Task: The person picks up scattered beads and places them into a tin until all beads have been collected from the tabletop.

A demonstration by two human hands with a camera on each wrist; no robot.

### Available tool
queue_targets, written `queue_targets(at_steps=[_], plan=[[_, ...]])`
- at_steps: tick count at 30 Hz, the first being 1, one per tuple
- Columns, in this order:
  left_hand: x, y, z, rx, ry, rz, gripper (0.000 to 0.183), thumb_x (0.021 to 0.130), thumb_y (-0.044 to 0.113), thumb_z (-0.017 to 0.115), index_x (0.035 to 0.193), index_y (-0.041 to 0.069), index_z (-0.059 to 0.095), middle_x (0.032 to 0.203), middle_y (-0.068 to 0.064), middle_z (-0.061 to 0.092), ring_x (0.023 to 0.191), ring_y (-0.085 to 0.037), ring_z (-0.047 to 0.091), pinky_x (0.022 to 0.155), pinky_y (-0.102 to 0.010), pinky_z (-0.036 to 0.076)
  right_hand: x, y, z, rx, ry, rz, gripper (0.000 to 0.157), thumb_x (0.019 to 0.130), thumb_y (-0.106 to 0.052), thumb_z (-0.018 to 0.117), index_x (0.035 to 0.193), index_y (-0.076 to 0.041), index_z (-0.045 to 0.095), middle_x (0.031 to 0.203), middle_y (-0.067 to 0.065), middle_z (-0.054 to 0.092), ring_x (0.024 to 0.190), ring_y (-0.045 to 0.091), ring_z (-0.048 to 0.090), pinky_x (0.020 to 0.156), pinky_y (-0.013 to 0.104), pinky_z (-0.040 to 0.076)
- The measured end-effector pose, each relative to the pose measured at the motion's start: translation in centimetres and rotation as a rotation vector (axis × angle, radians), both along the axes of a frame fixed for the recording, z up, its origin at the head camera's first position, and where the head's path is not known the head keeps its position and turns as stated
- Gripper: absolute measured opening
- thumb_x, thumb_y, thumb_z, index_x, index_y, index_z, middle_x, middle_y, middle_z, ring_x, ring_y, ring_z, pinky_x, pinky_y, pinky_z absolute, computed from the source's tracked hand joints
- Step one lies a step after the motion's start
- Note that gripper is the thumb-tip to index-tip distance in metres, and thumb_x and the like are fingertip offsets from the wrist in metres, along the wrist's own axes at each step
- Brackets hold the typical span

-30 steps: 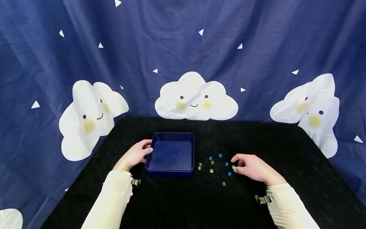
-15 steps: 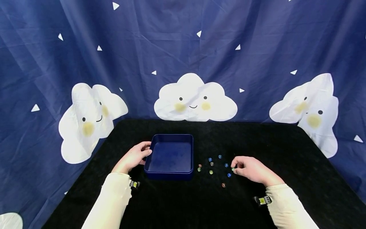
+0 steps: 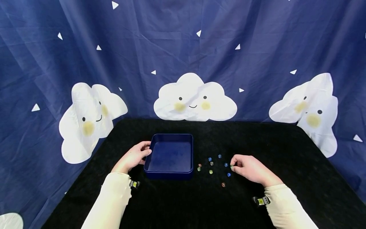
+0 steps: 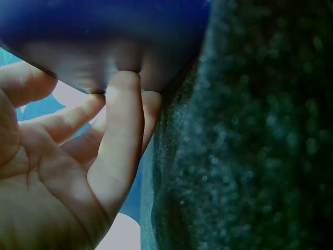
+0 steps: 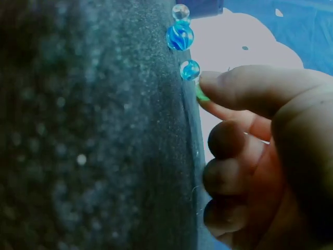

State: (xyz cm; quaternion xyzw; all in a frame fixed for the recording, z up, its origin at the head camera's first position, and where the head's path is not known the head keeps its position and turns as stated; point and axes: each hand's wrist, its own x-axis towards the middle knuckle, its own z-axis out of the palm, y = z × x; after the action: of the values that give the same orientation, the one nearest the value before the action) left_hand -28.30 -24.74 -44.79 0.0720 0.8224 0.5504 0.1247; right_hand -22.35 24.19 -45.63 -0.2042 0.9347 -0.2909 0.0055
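A square dark-blue box, open at the top, stands on the black cloth. My left hand holds its left side, thumb at the rim. In the left wrist view, fingertips of that hand press the outer wall of the box. To the right, my right hand pinches a green marble between thumb and forefinger, low over the cloth. Only a green sliver of this marble shows past the thumb in the right wrist view. Just left of it lies a blue marble.
Several glass marbles lie scattered between box and right hand, among them a blue one, a yellow-green one and a reddish one. The black cloth covers the table. Behind hangs a blue curtain with printed clouds.
The right thumb and forefinger have closed on the green marble and shifted it slightly left, towards the blue one. The left hand and the box keep their places.
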Motion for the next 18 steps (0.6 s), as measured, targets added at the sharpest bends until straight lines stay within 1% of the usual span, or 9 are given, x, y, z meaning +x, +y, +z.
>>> queue_targets(at_steps=[5,13,18], plan=[[0.0,0.1,0.0,-0.010,0.010,-0.005,0.045,0.104,0.009,0.053,0.147,-0.001,0.043,0.132,-0.025,0.055,0.108,-0.034,0.063,0.079,-0.047,0.059,0.1,-1.0,0.9,-0.004,0.058,-0.018,0.015,0.089,-0.020,0.076,0.091,-0.030,0.064,0.061,-0.014,0.047,0.053,0.004,0.045,0.053,0.027,0.040],[0.0,0.1,0.3,-0.019,0.018,-0.002,0.044,0.105,0.009,0.052,0.147,-0.001,0.043,0.131,-0.025,0.054,0.108,-0.035,0.062,0.079,-0.047,0.059,-0.1,-3.8,2.2,0.032,0.160,-0.018,0.013,0.090,-0.023,0.076,0.095,-0.029,0.066,0.059,-0.017,0.044,0.050,0.001,0.041,0.053,0.026,0.040],[0.2,0.1,0.1,-0.003,0.016,-0.011,0.043,0.105,0.008,0.051,0.147,-0.001,0.043,0.131,-0.025,0.055,0.106,-0.034,0.063,0.079,-0.047,0.059,-0.3,-5.8,3.0,0.035,0.207,-0.026,0.013,0.090,-0.024,0.075,0.099,-0.028,0.068,0.058,-0.017,0.042,0.048,0.001,0.039,0.051,0.026,0.039]])
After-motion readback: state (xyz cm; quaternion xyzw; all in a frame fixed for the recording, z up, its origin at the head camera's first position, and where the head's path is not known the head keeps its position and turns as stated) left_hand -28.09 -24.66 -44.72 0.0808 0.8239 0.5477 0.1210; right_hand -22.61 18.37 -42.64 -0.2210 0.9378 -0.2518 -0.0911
